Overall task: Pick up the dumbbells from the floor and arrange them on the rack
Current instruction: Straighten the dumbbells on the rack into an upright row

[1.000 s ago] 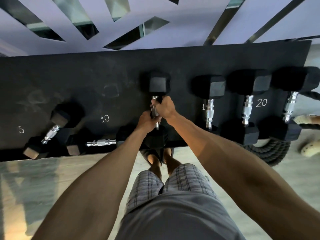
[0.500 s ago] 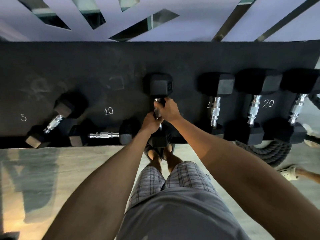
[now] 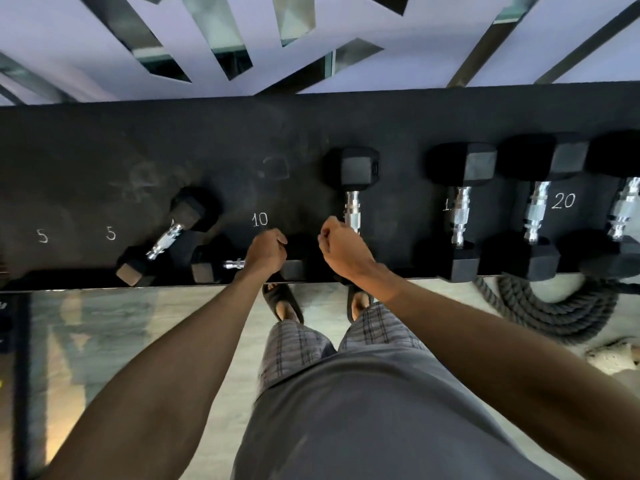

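Observation:
On the black rack shelf [image 3: 104, 161], the middle black hex dumbbell [image 3: 353, 174] stands lengthwise with its chrome handle bare. My right hand [image 3: 343, 249] hovers just left of that handle's near end, fingers curled, holding nothing. My left hand [image 3: 268, 252] is a loose fist over the handle of a small dumbbell [image 3: 207, 268] lying sideways at the front edge, and I see no grip on it. Another small dumbbell [image 3: 166, 237] lies at an angle to the left. Chalk marks on the shelf read 5, 5, 10 and 20.
Three larger dumbbells [image 3: 460, 216] sit side by side on the rack's right part. A coiled thick rope [image 3: 547, 306] lies on the floor under the rack's right end. My feet in sandals [image 3: 282, 303] stand at the rack's front edge.
Both hands have let go of the middle dumbbell's handle and drawn apart. The left hand moved left over the sideways dumbbell. The middle dumbbell now rests on the shelf.

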Demonstrator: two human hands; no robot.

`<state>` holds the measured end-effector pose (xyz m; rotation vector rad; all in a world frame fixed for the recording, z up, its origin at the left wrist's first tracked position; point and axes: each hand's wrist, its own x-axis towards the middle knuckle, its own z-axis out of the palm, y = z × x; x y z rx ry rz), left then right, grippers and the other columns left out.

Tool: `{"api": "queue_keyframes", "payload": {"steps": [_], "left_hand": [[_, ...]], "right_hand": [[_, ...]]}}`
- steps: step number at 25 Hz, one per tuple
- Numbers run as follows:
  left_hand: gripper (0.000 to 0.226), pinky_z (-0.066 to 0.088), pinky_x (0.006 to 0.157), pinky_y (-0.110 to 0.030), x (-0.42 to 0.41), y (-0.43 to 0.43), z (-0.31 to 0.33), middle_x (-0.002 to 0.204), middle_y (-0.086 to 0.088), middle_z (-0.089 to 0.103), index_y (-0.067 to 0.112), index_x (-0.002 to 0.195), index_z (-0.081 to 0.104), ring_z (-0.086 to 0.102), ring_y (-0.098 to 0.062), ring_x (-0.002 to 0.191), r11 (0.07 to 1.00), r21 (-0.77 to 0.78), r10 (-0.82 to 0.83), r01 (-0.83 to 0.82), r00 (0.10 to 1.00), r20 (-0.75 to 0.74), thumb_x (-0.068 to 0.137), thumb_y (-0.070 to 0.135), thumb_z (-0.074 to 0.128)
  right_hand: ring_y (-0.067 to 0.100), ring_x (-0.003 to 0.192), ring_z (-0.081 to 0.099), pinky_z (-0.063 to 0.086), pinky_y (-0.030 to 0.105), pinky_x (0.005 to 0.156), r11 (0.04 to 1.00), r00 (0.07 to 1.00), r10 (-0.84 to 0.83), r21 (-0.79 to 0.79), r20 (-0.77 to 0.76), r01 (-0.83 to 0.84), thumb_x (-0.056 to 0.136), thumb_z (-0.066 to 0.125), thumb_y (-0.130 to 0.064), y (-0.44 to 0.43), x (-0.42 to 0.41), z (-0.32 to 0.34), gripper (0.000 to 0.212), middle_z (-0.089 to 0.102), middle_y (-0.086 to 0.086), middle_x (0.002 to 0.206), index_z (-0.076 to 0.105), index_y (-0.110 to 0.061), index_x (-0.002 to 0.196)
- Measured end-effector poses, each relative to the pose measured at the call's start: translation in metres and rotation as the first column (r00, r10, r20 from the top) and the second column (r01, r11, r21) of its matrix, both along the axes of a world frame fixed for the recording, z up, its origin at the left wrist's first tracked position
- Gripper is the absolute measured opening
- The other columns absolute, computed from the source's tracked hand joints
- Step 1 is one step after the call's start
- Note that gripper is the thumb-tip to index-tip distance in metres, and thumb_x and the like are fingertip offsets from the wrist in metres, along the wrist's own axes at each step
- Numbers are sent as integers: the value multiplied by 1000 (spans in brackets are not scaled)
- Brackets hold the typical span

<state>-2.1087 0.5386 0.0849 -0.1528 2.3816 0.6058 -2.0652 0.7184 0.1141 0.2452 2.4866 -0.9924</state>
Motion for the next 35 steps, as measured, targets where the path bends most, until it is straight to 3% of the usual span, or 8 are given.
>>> {"api": "queue_keyframes", "payload": {"steps": [4, 10, 17, 21, 24, 28, 32, 35], "left_hand": [[39, 45, 100, -43, 2, -42, -8, 128, -14, 57, 16, 123, 63, 52, -36, 123, 934, -188, -290, 303, 952, 95, 86, 8, 58], [31, 47, 93, -41, -4, -70, -28, 123, -11, 64, 18, 117, 60, 59, -34, 117, 833, -192, -495, 519, 854, 161, 86, 16, 61], [19, 40, 97, -43, -8, -72, -43, 121, -9, 64, 21, 110, 57, 56, -34, 119, 830, -168, -495, 532, 841, 218, 92, 16, 56], [29, 48, 95, -43, -35, -68, -33, 124, -11, 63, 20, 121, 56, 58, -35, 117, 921, -61, -368, 385, 910, 188, 92, 20, 60], [36, 52, 96, -43, -60, -57, -27, 120, -13, 66, 16, 125, 57, 64, -32, 107, 989, 133, -88, 65, 981, 174, 90, 20, 61], [27, 59, 74, -34, -74, -47, -15, 101, -13, 62, 6, 121, 54, 59, -15, 67, 848, 381, 278, -370, 921, 274, 94, 7, 57], [35, 51, 46, -11, -73, -52, -22, 104, -12, 60, 5, 131, 52, 60, -13, 70, 750, 418, 346, -513, 842, 414, 96, 4, 55], [35, 47, 43, -8, -63, -57, -27, 107, -15, 62, 5, 132, 51, 61, -14, 73, 732, 401, 357, -551, 811, 463, 97, 6, 55]], "right_hand": [[39, 109, 60, 52, 44, 90, 999, 977, -23, 38, 212, 15, 97, 52, -35, -61, 7, -11, 45, 51, 23, 126, 43, -4, 129], [41, 121, 49, 47, 48, 92, 951, 854, -302, 193, 424, 241, 78, 71, -57, -102, 10, -37, 88, 42, 23, 134, 24, -16, 140], [41, 115, 55, 49, 46, 89, 896, 836, -444, 177, 324, 407, 77, 75, -44, -120, 12, -45, 77, 53, 21, 124, 29, -17, 133], [37, 120, 47, 49, 45, 93, 904, 905, -412, 176, 106, 390, 73, 77, -40, -116, -29, -20, 80, 49, 18, 128, 32, -24, 138], [31, 118, 46, 45, 43, 100, 936, 953, -264, 199, -148, 290, 74, 76, -36, -112, -80, 0, 75, 51, 11, 129, 39, -22, 137], [27, 129, 42, 38, 41, 108, 966, 969, 6, 252, -248, 59, 76, 77, -24, -114, -134, 5, 78, 48, 2, 141, 41, -23, 145], [25, 132, 39, 37, 43, 108, 956, 959, 132, 288, -252, -56, 76, 78, -27, -121, -140, -5, 83, 46, 0, 143, 37, -25, 149], [26, 134, 38, 38, 44, 109, 953, 952, 153, 296, -265, -71, 77, 78, -28, -123, -128, -9, 83, 45, 2, 144, 35, -26, 149]]}}
